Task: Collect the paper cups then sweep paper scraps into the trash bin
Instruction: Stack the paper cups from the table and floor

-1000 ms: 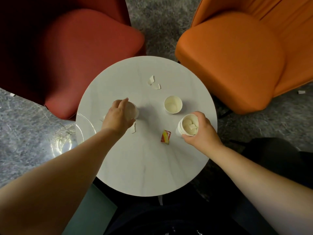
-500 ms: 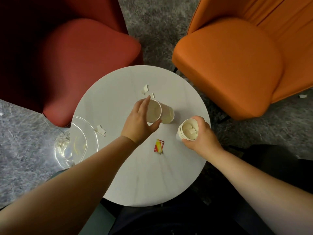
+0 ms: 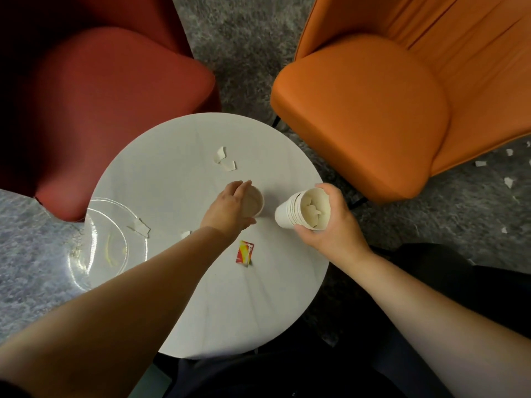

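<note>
The left hand point(image 3: 230, 206) had its fingers curled round a single paper cup point(image 3: 254, 201) near the middle of the round white table point(image 3: 218, 305), thumb on the near side, the cup's open mouth tipped toward the right. The right hand point(image 3: 330, 225) gripped a stack of nested paper cups point(image 3: 301, 212) — fingers wrapped round the far side, thumb below — held tilted just beside the single cup but apart from it, with crumpled white paper visible inside the top one.

Outward from the hands, paper scraps lay on the table: two white pieces point(image 3: 224, 160) toward the far edge, a small one point(image 3: 185, 234) beside the left forearm, and another point(image 3: 140, 226) at the left edge. A red and yellow wrapper point(image 3: 244, 253) lay between the forearms. A clear plastic-lined trash bin point(image 3: 97, 248) sat under the table's left rim. A dark red chair point(image 3: 115, 110) and an orange chair point(image 3: 373, 116) stood beyond — more white scraps point(image 3: 508, 181) dotted the grey carpet at right.
</note>
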A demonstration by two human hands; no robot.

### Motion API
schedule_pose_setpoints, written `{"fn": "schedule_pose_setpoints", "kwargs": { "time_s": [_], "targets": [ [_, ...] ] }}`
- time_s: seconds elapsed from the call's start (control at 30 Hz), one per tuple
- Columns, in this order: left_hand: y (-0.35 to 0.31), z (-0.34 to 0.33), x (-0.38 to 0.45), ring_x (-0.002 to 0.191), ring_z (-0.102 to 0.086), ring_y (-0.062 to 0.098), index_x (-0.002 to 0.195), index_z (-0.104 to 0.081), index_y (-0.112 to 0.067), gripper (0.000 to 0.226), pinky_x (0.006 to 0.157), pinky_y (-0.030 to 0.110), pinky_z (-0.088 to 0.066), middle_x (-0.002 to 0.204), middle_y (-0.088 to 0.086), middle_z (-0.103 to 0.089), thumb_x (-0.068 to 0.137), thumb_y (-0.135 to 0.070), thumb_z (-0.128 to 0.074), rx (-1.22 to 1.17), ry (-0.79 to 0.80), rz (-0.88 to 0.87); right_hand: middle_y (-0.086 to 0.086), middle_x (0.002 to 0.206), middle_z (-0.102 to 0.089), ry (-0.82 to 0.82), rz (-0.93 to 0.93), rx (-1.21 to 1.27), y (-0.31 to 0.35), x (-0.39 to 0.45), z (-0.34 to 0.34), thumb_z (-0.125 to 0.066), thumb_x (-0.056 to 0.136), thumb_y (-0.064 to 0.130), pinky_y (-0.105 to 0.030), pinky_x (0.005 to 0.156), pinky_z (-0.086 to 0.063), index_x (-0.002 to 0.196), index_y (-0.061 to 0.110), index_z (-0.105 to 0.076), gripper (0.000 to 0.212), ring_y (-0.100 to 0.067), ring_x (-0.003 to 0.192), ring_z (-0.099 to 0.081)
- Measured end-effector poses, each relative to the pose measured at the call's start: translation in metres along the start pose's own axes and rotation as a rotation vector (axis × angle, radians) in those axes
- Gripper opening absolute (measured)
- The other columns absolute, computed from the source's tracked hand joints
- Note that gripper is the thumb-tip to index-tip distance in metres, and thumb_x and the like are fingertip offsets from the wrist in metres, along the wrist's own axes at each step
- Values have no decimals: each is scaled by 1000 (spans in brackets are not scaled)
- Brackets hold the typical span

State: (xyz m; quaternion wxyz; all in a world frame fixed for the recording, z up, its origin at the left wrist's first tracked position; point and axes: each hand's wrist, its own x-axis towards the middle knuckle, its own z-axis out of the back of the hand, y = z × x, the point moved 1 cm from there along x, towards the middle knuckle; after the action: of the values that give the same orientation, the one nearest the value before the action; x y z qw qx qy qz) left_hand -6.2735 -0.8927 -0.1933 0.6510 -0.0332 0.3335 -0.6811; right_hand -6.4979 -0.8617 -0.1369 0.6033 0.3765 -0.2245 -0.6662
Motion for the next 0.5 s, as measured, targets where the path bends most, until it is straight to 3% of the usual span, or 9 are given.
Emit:
{"fn": "schedule_pose_setpoints", "kwargs": {
  "time_s": [0.1, 0.17, 0.33, 0.5],
  "targets": [
    [7, 5, -7, 133, -41, 29, 153, -22, -22, 93, 106, 39, -40, 154, 4, -31, 80, -32, -79, -7, -19, 3, 20, 122, -44, -25, 73, 42, 16, 5, 1, -83, 64, 33, -1, 79, -36, 130, 36, -34, 82, 4, 108, -45],
    [14, 9, -13, 134, -40, 26, 153, -24, -21, 80, 107, 37, -39, 154, 4, -32, 88, -34, -69, -26, -58, 11, 20, 124, -42, -33, 128, 66, 28, 9, -2, -82, 64, 33, -1, 82, -39, 132, 32, -34, 84, 2, 112, -45],
    [51, 21, -40, 128, -45, 28, 147, -38, -12, 48, 103, 35, -41, 144, 10, -42, 99, -9, -48, -27, -263, 132, 19, 124, -42, 26, 187, 52, 50, 23, -29, -84, 65, 30, 5, 82, -34, 134, 28, -36, 84, 7, 110, -40],
    [99, 20, -66, 126, -46, 28, 137, -51, -7, 46, 104, 32, -37, 138, 10, -46, 92, -6, -59, -89, -235, 309, -1, 126, -47, 98, 192, -145, 57, 43, -58, -84, 65, 31, -16, 79, -40, 137, 34, -33, 88, -8, 102, -47]
  ]
}}
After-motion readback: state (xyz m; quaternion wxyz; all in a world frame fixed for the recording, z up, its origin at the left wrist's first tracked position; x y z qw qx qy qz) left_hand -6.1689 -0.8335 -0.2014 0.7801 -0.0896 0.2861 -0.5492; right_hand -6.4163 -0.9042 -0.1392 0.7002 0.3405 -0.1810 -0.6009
